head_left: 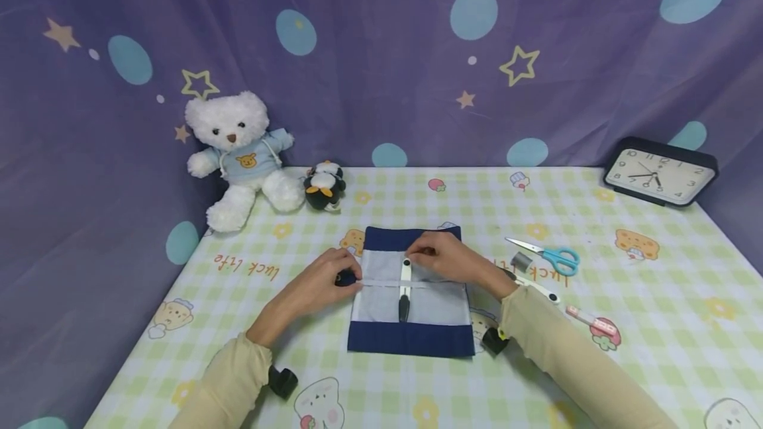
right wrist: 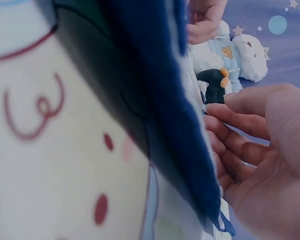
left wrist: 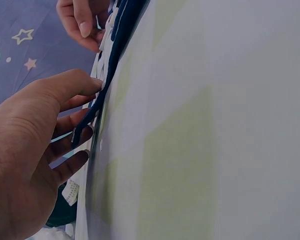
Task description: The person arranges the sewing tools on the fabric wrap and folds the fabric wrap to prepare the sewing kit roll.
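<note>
A cloth tool pouch (head_left: 381, 310), grey inside with navy bands at top and bottom, lies spread open on the table. A pale elastic strap (head_left: 384, 285) crosses its middle. Lengthwise under this strap lies a slim white-handled tool (head_left: 406, 277) with a black lower end; its exact kind does not show. My right hand (head_left: 444, 255) pinches the tool's top end between thumb and index finger. With my left hand (head_left: 328, 277) I hold the pouch's left edge by a navy flap (left wrist: 97, 100), thumb on one side and fingers on the other.
Right of the pouch lie blue-handled scissors (head_left: 551, 257), a small grey cylinder (head_left: 521, 261), a similar white tool (head_left: 542, 291) and a pink-and-white item (head_left: 590, 320). A white teddy bear (head_left: 238, 151), a penguin toy (head_left: 324, 187) and a clock (head_left: 660, 172) stand at the back.
</note>
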A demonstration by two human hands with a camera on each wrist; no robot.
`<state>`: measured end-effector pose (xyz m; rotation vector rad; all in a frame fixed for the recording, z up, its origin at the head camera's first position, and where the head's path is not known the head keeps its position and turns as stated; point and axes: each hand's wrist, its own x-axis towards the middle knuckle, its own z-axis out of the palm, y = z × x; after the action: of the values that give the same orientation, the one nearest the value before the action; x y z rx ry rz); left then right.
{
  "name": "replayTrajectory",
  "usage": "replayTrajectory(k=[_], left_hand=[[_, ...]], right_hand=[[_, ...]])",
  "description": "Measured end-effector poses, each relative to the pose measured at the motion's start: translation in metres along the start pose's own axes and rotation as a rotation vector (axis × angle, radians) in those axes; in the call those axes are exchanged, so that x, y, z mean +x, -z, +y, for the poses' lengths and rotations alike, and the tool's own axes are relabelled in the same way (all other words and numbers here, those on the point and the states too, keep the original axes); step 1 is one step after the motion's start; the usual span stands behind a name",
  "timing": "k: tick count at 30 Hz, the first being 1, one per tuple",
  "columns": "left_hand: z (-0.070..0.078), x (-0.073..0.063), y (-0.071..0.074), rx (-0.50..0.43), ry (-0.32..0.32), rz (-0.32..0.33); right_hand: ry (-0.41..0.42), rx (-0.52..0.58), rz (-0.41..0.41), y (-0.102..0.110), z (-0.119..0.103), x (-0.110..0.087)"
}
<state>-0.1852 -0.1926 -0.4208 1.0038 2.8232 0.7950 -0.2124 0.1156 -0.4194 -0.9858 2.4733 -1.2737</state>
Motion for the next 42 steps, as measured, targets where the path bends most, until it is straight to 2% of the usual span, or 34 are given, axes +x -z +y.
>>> replayTrajectory(k=[10,17,32,37,42], left_hand=[[-0.001,0.004,0.003,0.002,-0.017,0.001],[-0.001,0.004,0.005,-0.004,-0.012,-0.002],[-0.001,0.003,0.004,-0.008,-0.007,-0.007],[-0.001,0.002,0.003,-0.01,-0.009,-0.007],[-0.002,0.001,0.001,-0.014,-0.002,-0.007]], right_hand=[[-0.044,-0.014,0.061,0.016,0.0,-0.01],[-0.039,-0.029,0.114,0.029,0.002,-0.028],[-0.065,-0.028,0.273,0.064,0.015,-0.092],[-0.133,-0.085,0.322,0.072,0.015,-0.117],[-0.205,-0.098,0.333,0.077,0.019,-0.144]])
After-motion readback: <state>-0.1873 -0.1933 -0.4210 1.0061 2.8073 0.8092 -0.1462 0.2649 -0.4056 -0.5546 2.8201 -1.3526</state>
